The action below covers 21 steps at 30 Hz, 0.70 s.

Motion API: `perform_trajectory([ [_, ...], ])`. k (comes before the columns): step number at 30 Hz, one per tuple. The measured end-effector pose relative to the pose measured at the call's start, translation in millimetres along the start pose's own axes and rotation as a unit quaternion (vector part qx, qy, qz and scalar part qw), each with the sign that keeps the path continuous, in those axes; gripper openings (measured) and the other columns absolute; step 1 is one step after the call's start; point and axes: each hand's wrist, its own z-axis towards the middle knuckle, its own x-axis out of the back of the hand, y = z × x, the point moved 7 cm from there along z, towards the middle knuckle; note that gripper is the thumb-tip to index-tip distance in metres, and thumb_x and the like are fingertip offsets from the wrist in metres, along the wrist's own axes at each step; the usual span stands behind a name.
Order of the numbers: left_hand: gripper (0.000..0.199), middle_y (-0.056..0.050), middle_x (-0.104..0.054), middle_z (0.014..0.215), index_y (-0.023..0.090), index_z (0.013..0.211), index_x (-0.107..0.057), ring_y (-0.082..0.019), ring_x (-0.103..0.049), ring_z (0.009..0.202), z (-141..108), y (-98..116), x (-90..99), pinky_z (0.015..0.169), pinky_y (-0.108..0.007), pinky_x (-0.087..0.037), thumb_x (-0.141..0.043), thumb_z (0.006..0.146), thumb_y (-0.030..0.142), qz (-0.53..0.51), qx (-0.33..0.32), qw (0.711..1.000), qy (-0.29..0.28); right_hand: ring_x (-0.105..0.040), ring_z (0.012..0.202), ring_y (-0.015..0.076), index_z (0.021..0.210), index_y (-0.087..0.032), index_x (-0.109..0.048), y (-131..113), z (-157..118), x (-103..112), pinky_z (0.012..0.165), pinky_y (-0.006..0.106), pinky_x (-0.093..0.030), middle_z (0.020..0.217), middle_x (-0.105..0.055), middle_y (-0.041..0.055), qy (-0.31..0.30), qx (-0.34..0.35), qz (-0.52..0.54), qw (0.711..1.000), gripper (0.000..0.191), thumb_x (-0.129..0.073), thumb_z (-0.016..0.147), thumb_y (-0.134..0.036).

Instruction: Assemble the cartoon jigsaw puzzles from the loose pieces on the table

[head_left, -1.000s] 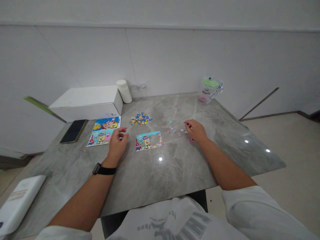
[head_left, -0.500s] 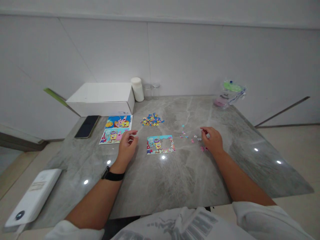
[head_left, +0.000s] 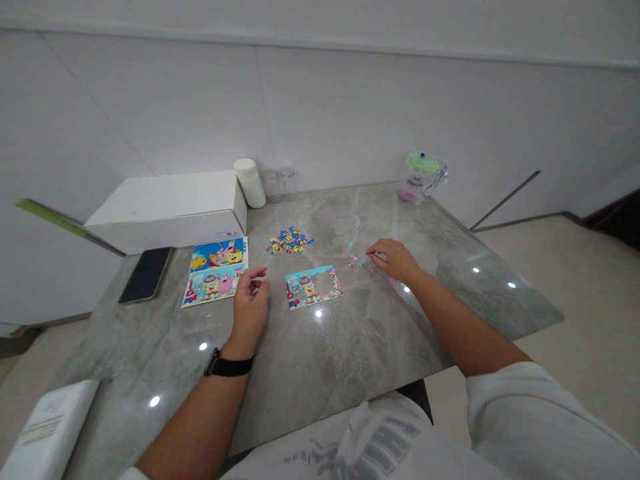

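A partly assembled jigsaw puzzle (head_left: 299, 298) with cartoon figures lies flat on the table, with a gap right of its middle where the grey tabletop shows. My left hand (head_left: 251, 300) rests to its left, beside the printed picture sheet (head_left: 205, 292); its fingers are loosely curled, apart from the thumb and holding nothing. To the puzzle's right, my right hand (head_left: 397, 260) is over the small loose puzzle pieces (head_left: 352, 265), fingertips pinched together. Whatever is between those fingertips is too small to make out. The hand hides some pieces.
Behind the puzzle lies a heap of blue and yellow pieces (head_left: 290, 241). Along the back stand a white box (head_left: 170, 207), a white bottle (head_left: 250, 183), clear glasses (head_left: 287, 183) and a plastic bag (head_left: 421, 179). A phone (head_left: 146, 275) and a white device (head_left: 53, 427) lie left.
My right hand has moved left, closer to the puzzle, over the loose pieces. My left hand stays beside the puzzle. The camera view has turned and shifted.
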Motion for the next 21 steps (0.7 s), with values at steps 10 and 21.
perform_trajectory([
  [10,0.034,-0.005,-0.066,0.112,0.022,0.12,-0.066,-0.013,-0.059,0.079,0,-8,2.7,0.065,-0.023,-0.049,-0.069,0.088,0.033,-0.123,0.072,0.989,0.03,-0.068,0.112,0.0238,0.114,-0.025,-0.08,-40,26,-37,0.095,0.032,-0.047,0.118,-0.075,0.0086,-0.175,-0.081,-0.116,0.974,0.022,-0.067,0.098,-0.033],
  [21,0.033,-0.006,-0.067,0.118,0.022,0.12,-0.065,-0.013,-0.058,0.082,2,-4,7.0,0.07,-0.024,-0.049,-0.066,0.087,0.026,-0.111,0.057,0.99,0.064,-0.068,0.111,0.025,0.114,-0.024,-0.078,-39,37,-47,0.09,0.031,-0.048,0.125,-0.071,0.0116,-0.19,-0.105,-0.116,0.969,0.022,-0.067,0.095,-0.027],
])
